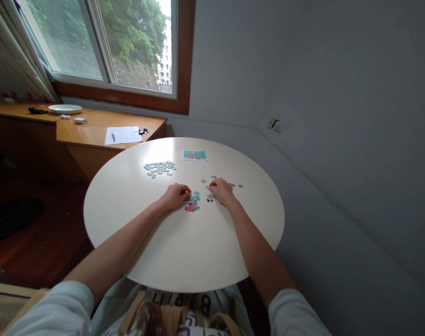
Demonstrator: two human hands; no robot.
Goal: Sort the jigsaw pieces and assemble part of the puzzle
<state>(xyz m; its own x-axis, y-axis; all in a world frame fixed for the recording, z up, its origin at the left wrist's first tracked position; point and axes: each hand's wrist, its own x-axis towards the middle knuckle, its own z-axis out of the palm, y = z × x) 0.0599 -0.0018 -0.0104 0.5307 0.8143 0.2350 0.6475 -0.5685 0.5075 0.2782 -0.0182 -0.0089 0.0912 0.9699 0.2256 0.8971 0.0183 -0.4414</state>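
Observation:
On the white round table, my left hand (pixel 176 196) rests with curled fingers at the left edge of a partly joined jigsaw puzzle (pixel 192 205), pink and teal. Its fingertips come together there; what they hold, if anything, is too small to make out. My right hand (pixel 223 191) is closed in a pinch just to the right, with a small puzzle piece seeming to show at its fingertips. Beneath and around it lie loose colored pieces, among them a small group (pixel 210 198) close below the fingers and a single piece (pixel 241 186) to the right. The right palm hides some pieces.
A spread of pale teal pieces (pixel 159 168) lies at the table's back left. A colored picture sheet (pixel 194 155) lies at the back. Behind, a wooden desk (pixel 89 133) carries paper (pixel 123 135), keys (pixel 143 131) and a white plate (pixel 65 108). A wall stands right.

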